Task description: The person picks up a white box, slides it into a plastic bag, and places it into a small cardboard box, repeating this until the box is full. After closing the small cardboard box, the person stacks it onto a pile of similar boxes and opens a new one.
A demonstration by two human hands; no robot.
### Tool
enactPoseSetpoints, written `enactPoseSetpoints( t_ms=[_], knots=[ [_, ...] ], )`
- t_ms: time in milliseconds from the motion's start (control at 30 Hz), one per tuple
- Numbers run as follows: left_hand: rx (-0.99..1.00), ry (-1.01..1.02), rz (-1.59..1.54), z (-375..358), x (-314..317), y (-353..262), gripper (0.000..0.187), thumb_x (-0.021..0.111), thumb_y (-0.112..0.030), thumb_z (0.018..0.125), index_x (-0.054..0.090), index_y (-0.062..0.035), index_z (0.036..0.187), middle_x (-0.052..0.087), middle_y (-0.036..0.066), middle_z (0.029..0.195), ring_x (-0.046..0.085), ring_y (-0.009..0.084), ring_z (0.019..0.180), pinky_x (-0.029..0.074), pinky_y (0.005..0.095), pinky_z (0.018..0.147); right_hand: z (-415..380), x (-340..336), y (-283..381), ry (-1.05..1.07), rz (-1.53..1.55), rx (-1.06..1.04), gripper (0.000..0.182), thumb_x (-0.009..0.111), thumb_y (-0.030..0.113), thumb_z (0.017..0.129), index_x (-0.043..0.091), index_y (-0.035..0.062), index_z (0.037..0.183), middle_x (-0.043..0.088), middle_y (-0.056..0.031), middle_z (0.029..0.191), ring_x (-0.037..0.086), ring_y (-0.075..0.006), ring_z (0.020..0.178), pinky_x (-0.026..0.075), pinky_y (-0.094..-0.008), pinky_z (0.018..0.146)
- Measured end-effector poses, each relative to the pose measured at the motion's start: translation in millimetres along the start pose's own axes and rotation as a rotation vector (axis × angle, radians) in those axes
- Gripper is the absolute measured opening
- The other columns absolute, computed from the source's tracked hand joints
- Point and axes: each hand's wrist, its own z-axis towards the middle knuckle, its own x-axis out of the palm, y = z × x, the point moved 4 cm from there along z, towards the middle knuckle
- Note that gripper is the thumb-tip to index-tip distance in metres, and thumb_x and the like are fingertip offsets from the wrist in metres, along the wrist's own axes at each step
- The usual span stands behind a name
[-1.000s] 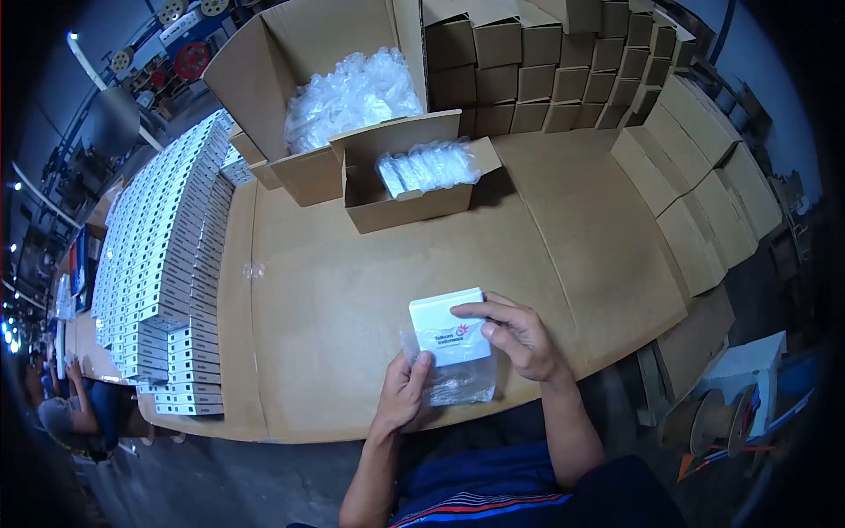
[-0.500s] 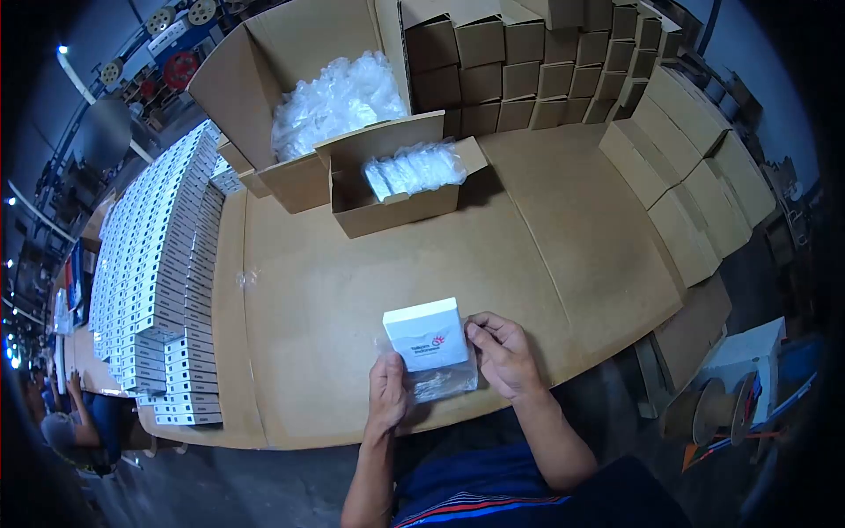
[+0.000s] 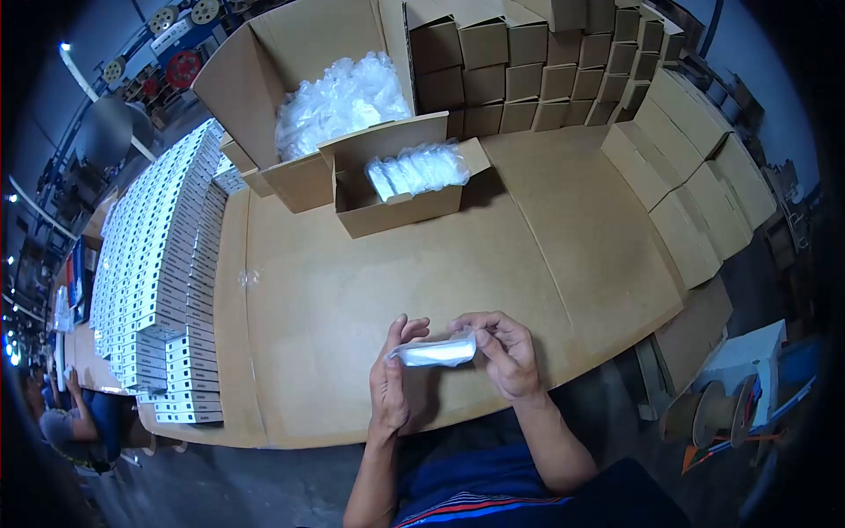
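Between my hands is a small white box (image 3: 433, 354) in a transparent plastic bag, seen edge-on just above the cardboard-covered table. My left hand (image 3: 392, 378) grips its left end, thumb on the near side and fingertips raised behind. At the other end, my right hand (image 3: 509, 359) pinches the plastic bag (image 3: 470, 338) between thumb and fingers. Beyond them stands an open carton (image 3: 400, 216) holding a row of similar plastic-wrapped packs (image 3: 418, 170).
A big open carton (image 3: 299, 187) of crumpled transparent bags (image 3: 343, 101) stands behind. White boxes (image 3: 163, 264) are stacked on the left. Brown cartons (image 3: 484, 85) line the back, and more (image 3: 682, 220) stand on the right. Another person (image 3: 79, 418) sits at far left.
The white box has turned from showing its printed face to edge-on and sits inside the bag. My left fingers have lifted and spread; my right hand still pinches the plastic.
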Motion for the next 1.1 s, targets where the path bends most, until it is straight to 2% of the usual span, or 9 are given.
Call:
enactPoseSetpoints(
  t_ms=[200,333,500,533,667,800,900,1000,1100],
  knots=[
    [-0.068,-0.068,-0.203,-0.2,5.9,4.0,0.07,0.033,-0.046,0.112,0.024,0.0039,0.16,0.058,0.022,0.136,0.058,0.0267,0.125,0.041,0.041,0.111,5.4,6.3,2.9,0.042,0.085,0.07,0.033,0.068,0.017,0.101,0.057,0.0005,0.128,0.067,-0.0153,0.125,0.063,-0.0185,0.116,0.051,-0.0314,0.1],
    [-0.143,-0.118,-0.268,-0.6,7.3,6.8,0.067,0.038,-0.042,0.112,0.027,0.0048,0.158,0.06,0.019,0.135,0.058,0.0243,0.124,0.041,0.0402,0.111,-3.2,-6.7,-13.8,0.133,-0.243,0.097,0.057,0.084,0.007,0.087,0.055,-0.0007,0.136,0.068,-0.0095,0.121,0.062,-0.0154,0.116,0.051,-0.0308,0.099],
    [-0.086,0.07,0.013,2.2,3.7,-4.7,0.066,0.06,-0.023,0.105,0.03,0.0024,0.158,0.062,0.014,0.13,0.061,0.02,0.117,0.046,0.0364,0.104,-8.0,-10.7,-18.9,0.08,-0.297,0.067,0.035,0.077,-0.002,0.09,0.065,0.0007,0.123,0.071,-0.0074,0.117,0.066,-0.0129,0.105,0.054,-0.027,0.089],
    [-0.17,0.034,-0.041,2.1,2.8,-8.0,0.053,0.066,-0.006,0.099,0.048,0.0008,0.149,0.061,0.012,0.133,0.061,0.0188,0.117,0.048,0.0327,0.101,-7.0,-9.4,-17.0,0.093,-0.315,0.059,0.033,0.077,-0.002,0.09,0.065,0.0011,0.121,0.072,-0.0078,0.116,0.067,-0.013,0.105,0.054,-0.0274,0.09],
    [-0.286,0.016,-0.018,-1.9,1.2,-1.5,0.02,0.063,-0.011,0.103,0.069,0.0021,0.117,0.07,0.009,0.115,0.063,0.0157,0.109,0.049,0.0302,0.096,-2.9,-7.8,-12.1,0.144,-0.392,0.03,0.022,0.074,-0.004,0.091,0.07,0.0002,0.112,0.075,-0.0116,0.117,0.068,-0.014,0.105,0.055,-0.0288,0.092],
    [-0.356,-0.075,-0.035,-4.3,-0.7,8.5,0.019,0.061,-0.012,0.105,0.072,0.0027,0.109,0.071,0.007,0.11,0.063,0.0141,0.103,0.05,0.0293,0.092,-3.2,-7.9,-5.7,0.124,-0.353,0.103,0.018,0.073,-0.003,0.092,0.071,-0.0023,0.109,0.075,-0.0128,0.116,0.069,-0.015,0.103,0.054,-0.0281,0.092],
    [-0.396,-0.129,-0.046,-3.2,0.8,4.6,0.02,0.061,-0.013,0.105,0.073,0.0032,0.107,0.072,0.006,0.107,0.064,0.0127,0.099,0.05,0.0284,0.09,-5.4,-18.2,-2.0,-0.073,-0.209,0.144,0.015,0.074,-0.001,0.092,0.072,-0.0041,0.106,0.073,-0.0138,0.122,0.068,-0.0181,0.109,0.053,-0.03,0.095],
    [-0.372,-0.17,-0.045,0.2,0.5,2.2,0.021,0.061,-0.013,0.105,0.073,0.0034,0.107,0.072,0.006,0.104,0.064,0.0117,0.097,0.05,0.028,0.088,2.0,-6.4,22.1,-0.08,-0.209,-0.211,0.016,0.077,0.001,0.089,0.075,-0.0019,0.105,0.07,-0.0159,0.129,0.067,-0.0232,0.115,0.053,-0.033,0.098],
    [-0.353,-0.173,-0.008,2.8,0.2,1.8,0.022,0.061,-0.015,0.106,0.073,0.0036,0.108,0.073,0.005,0.099,0.064,0.0113,0.094,0.051,0.0282,0.086,0.9,-3.4,22.6,0.287,-0.585,-0.15,0.022,0.08,0.003,0.085,0.077,0.0015,0.107,0.067,-0.0176,0.133,0.066,-0.0275,0.118,0.052,-0.0359,0.099]
  ],
)
